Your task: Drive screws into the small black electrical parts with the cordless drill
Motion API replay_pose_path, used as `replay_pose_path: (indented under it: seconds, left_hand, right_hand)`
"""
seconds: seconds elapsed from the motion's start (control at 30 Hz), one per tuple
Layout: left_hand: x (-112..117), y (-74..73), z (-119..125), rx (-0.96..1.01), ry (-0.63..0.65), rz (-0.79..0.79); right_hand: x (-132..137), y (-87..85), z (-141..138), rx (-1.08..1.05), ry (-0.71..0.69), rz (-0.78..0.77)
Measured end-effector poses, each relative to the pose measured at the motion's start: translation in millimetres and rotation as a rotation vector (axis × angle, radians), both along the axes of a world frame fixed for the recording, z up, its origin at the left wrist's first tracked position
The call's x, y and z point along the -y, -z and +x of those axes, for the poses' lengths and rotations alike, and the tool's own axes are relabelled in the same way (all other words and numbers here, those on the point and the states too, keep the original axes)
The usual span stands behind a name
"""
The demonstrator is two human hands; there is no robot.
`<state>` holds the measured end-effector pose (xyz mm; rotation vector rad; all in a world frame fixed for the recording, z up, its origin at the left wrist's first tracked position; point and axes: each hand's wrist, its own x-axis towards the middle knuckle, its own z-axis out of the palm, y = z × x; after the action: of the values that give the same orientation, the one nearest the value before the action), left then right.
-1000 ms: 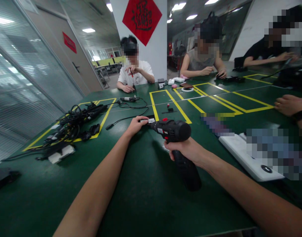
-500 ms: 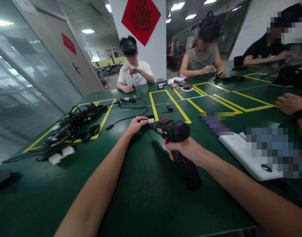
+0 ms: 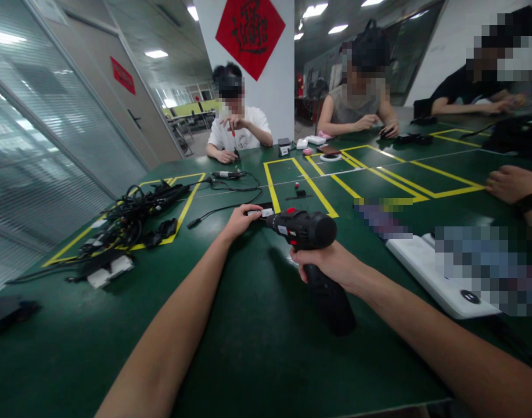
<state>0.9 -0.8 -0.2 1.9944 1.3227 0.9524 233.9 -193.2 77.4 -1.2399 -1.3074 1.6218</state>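
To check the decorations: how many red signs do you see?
2: a red sign on the pillar, another red sign on the door. More may be hidden.

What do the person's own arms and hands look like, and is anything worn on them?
The left hand and right hand wear no gloves. The left forearm and right forearm show no sleeves, and neither wrist has a watch.
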Motion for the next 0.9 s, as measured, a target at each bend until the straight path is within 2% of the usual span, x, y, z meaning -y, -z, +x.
replay_pose_path:
  seconds: [0.23,0.9]
  left_hand:
    - [1,0.5,-1,-0.007,0.001,0.007]
    - [-3,3.4,-4,-0.057,0.035,0.059]
  right_hand:
    - [0,-2.5,-1,-0.019,0.007,-0.022]
    - [-2,7.8,2,0.007,-0.022,0.025]
